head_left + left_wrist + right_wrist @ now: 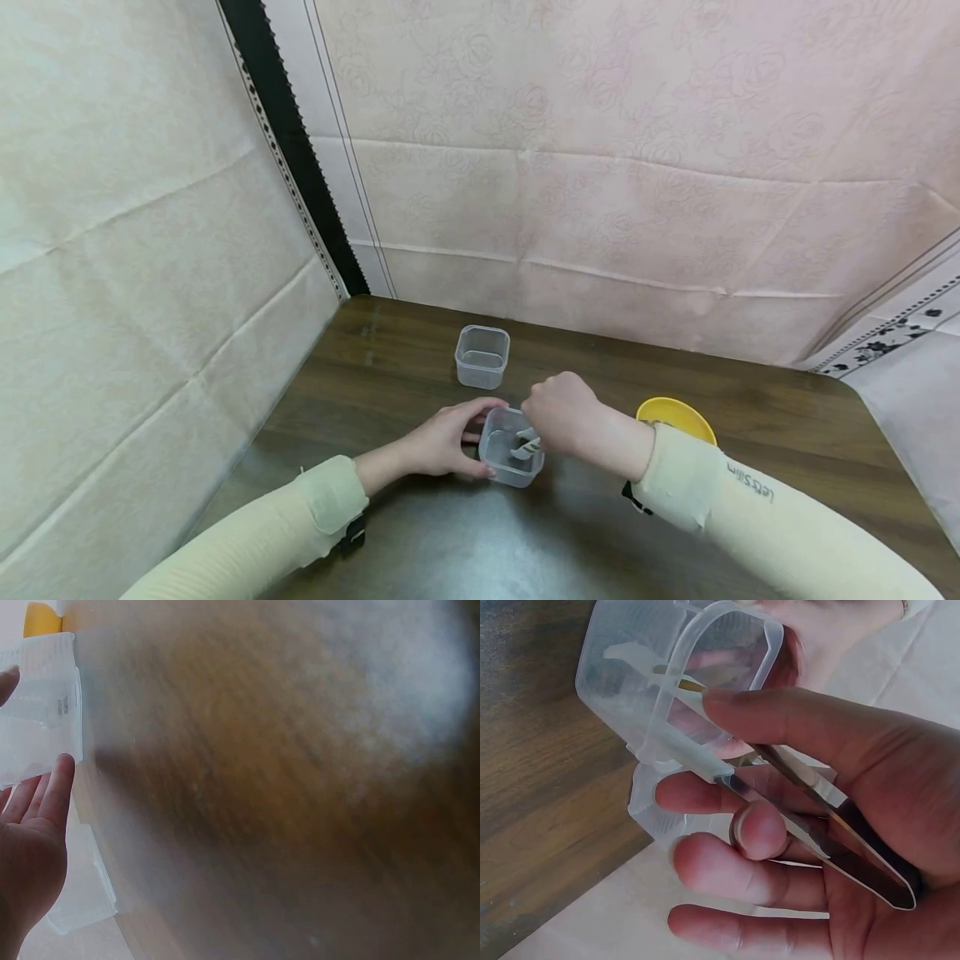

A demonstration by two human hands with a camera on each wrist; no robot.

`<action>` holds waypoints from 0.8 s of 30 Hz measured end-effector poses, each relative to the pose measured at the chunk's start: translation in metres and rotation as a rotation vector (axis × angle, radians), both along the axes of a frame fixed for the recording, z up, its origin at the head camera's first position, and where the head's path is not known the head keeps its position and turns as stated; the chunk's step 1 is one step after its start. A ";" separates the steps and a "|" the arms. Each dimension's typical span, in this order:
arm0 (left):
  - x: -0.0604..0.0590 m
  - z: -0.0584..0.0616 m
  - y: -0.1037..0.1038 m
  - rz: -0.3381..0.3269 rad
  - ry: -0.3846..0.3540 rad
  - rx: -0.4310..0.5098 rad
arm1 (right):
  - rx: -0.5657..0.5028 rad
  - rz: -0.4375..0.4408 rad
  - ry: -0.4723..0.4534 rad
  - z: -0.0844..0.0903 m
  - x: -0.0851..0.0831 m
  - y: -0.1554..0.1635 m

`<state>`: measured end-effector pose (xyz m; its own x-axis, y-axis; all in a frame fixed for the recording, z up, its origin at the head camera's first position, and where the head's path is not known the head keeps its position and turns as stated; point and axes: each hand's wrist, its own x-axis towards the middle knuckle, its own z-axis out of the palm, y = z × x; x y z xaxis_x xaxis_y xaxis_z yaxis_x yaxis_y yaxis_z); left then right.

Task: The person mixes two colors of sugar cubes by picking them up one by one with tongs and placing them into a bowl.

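Note:
Before me on the table stands a clear, square plastic container (pixel 517 477). My left hand (pixel 438 442) holds it from the left, thumb at the near side and fingers at the far side. In my right hand (pixel 567 412) is a pair of metal tongs (pixel 739 789), gripped between thumb and fingers. Their pale tips (pixel 695 756) reach into the container. Whether the tips hold anything cannot be made out. In the left wrist view, the fingertips of the left hand (pixel 34 855) touch the container's wall (pixel 64 709).
A second clear plastic container (pixel 482 379) stands just behind the first. To the right, a yellow bowl (pixel 675 412) is partly hidden behind my right forearm. The dark wooden table (pixel 405 333) meets cloth-covered walls at the back and left.

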<state>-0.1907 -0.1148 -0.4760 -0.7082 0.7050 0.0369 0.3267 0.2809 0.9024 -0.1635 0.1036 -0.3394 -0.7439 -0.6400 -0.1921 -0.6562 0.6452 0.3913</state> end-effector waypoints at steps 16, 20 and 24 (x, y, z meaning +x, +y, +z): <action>0.000 0.001 0.000 -0.003 -0.015 0.001 | 0.030 -0.042 -0.111 0.001 -0.011 -0.004; 0.000 0.001 0.000 -0.003 -0.011 -0.001 | 0.006 -0.027 -0.120 0.000 -0.012 0.000; 0.000 0.001 0.000 -0.004 -0.005 -0.002 | -0.034 -0.028 -0.145 0.003 -0.011 0.005</action>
<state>-0.1904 -0.1153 -0.4752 -0.7057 0.7078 0.0319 0.3230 0.2814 0.9036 -0.1749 0.1081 -0.3363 -0.7275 -0.6274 -0.2776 -0.6859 0.6751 0.2717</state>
